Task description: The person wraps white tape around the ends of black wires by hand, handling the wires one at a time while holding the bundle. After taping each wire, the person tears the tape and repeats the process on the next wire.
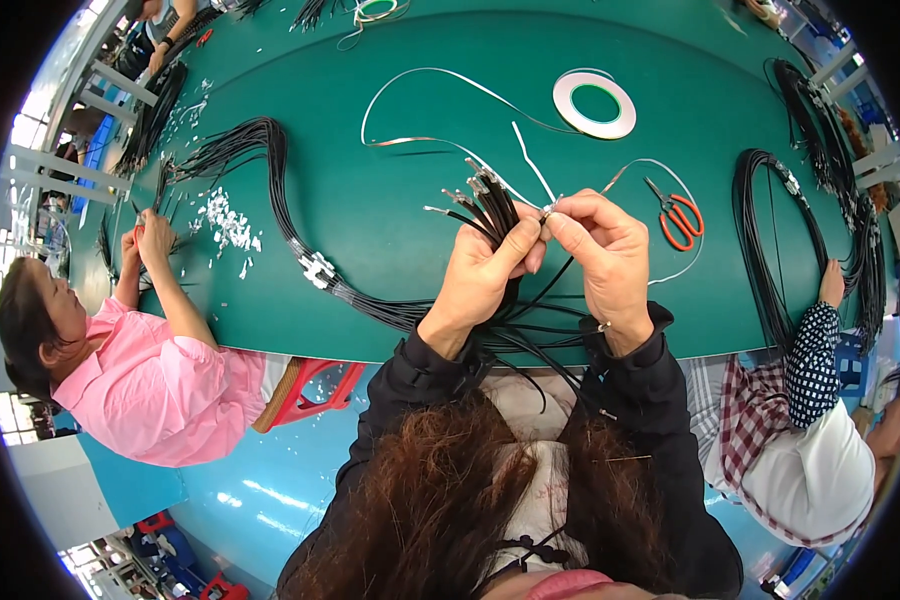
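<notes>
The left hand [482,268] is closed in a fist around a bundle of black cables [490,215], thumb pressed across the front of it, so that the metal-tipped ends fan out above the knuckles while the rest of the cables run down past the wrist and off to the left across the green table [370,210]. The right hand [602,255] sits just beside it, fingers curled and thumb and forefinger pinched together on a small metal cable tip [547,211] at the top of the bundle; the two hands touch at the fingertips. A thin white strip [530,170] leads up and away from that pinch toward a roll of tape [595,104] lying well beyond the hands. Just to the right of the right hand lie red-handled scissors [678,218], blades pointing away, with a pale wire loop curving around them. Farther right, a coil of black cable [770,240] rests near a co-worker's hand in a dotted sleeve [810,345]. To the left of the left hand, the long cable run bends past a cluster of white scraps [228,225], and beyond that a person in a pink shirt [160,385] works with both hands on another set of cables. No containers show on the table.
</notes>
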Motion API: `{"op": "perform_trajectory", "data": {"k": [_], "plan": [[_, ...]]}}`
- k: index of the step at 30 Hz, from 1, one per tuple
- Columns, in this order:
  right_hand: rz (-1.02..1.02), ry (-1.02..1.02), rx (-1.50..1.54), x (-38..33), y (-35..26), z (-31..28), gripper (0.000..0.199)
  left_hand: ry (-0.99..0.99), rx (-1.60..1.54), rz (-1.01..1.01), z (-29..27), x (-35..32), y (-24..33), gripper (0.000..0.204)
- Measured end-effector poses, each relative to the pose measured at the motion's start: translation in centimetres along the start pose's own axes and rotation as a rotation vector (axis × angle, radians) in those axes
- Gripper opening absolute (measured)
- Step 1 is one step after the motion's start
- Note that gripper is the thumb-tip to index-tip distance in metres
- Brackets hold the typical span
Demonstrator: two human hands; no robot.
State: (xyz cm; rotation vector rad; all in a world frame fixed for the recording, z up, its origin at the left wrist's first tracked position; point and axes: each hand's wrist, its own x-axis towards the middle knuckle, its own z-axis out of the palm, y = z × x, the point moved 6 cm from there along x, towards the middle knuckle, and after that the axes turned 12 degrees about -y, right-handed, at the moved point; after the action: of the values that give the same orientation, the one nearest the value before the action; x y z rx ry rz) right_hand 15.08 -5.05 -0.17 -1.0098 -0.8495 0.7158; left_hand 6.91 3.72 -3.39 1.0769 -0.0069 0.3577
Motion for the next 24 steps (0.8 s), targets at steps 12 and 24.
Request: {"op": "perform_trajectory", "data": {"k": [12, 24], "plan": [[0.059, 0.025, 0.053, -0.1, 0.9, -1.1, 0.008, 0.025, 0.105, 0.046, 0.7, -0.2, 0.5, 0.008], [-0.038, 0.016, -0.064, -0.3, -0.4, -0.6, 0.007, 0.169, 0.194, 0.111, 0.9, -0.4, 0.4, 0.008]]}}
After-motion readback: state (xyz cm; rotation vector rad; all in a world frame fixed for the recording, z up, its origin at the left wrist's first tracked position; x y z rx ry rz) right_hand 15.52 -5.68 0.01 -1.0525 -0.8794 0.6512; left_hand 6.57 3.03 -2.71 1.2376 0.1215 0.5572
